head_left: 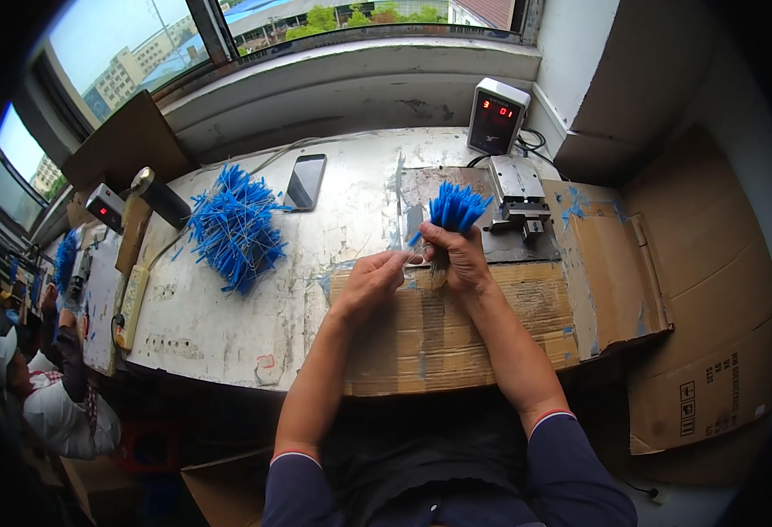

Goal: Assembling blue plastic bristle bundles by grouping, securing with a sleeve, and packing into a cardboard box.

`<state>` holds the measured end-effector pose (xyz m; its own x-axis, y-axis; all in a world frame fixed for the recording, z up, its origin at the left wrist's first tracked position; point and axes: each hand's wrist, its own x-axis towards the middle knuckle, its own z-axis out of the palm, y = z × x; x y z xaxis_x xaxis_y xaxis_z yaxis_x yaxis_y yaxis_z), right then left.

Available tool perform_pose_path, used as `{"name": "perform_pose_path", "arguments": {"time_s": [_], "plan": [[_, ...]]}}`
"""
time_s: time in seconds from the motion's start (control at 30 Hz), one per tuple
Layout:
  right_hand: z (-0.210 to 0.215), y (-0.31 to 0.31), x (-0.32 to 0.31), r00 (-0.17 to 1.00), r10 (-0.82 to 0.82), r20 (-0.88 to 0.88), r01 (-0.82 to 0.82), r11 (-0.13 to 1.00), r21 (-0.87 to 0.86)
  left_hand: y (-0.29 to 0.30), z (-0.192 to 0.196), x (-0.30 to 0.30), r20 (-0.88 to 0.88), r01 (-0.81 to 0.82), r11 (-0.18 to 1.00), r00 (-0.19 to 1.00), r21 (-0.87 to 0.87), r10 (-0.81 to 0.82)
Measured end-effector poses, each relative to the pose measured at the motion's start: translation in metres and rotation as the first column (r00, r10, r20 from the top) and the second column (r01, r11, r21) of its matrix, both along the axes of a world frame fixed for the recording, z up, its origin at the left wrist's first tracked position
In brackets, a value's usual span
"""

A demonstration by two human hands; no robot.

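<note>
My right hand (461, 256) is closed around a bundle of thin wires with blue ends (458, 209); the blue ends point up and away, and the bare strands hang below the fist. Close beside it on the left, my left hand (373, 277) pinches at the fingertips, where a single blue-tipped wire (415, 239) sticks up. Both hands are over the cardboard sheet (456, 342) at the table's front. A loose heap of the same blue-ended wires (236, 230) lies on the table to the left, its pieces pointing all ways.
Behind the right hand stands a small metal bench device (519, 195) on a dark plate. A white box with a red display (497, 116) is at the back. A phone (305, 183), dark cylinder (162, 198) and power strip (131, 307) lie leftward. A co-worker (57, 395) sits far left.
</note>
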<state>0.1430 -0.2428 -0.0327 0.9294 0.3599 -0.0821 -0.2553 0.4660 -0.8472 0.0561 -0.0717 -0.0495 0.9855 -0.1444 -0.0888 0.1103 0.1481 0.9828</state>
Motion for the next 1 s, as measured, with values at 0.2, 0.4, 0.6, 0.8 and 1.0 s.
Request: {"name": "perform_pose_path", "arguments": {"time_s": [0.2, 0.4, 0.6, 0.8, 1.0], "plan": [[-0.014, -0.026, 0.039, 0.972, -0.134, -0.195, 0.181, 0.951, 0.252, 0.001, 0.002, 0.004, -0.023, -0.194, 0.977, 0.981, -0.092, 0.193], [-0.021, -0.003, 0.025, 0.995, -0.061, -0.078, 0.074, 0.981, 0.178, -0.012, -0.019, 0.016, 0.341, -0.497, 0.849, 0.841, 0.179, 0.42], [-0.026, 0.005, 0.013, 0.999, -0.024, -0.031, 0.028, 0.991, 0.128, -0.013, -0.018, 0.008, 0.231, -0.392, 0.869, 0.915, 0.303, 0.332], [-0.024, 0.0, 0.02, 0.98, 0.032, -0.195, 0.03, 0.951, 0.308, -0.011, -0.023, 0.01, 0.295, -0.476, 0.841, 0.867, 0.257, 0.401], [-0.032, -0.003, 0.024, 0.985, -0.043, -0.169, 0.089, 0.958, 0.274, -0.011, -0.022, 0.012, 0.202, -0.512, 0.854, 0.85, 0.092, 0.487]]}}
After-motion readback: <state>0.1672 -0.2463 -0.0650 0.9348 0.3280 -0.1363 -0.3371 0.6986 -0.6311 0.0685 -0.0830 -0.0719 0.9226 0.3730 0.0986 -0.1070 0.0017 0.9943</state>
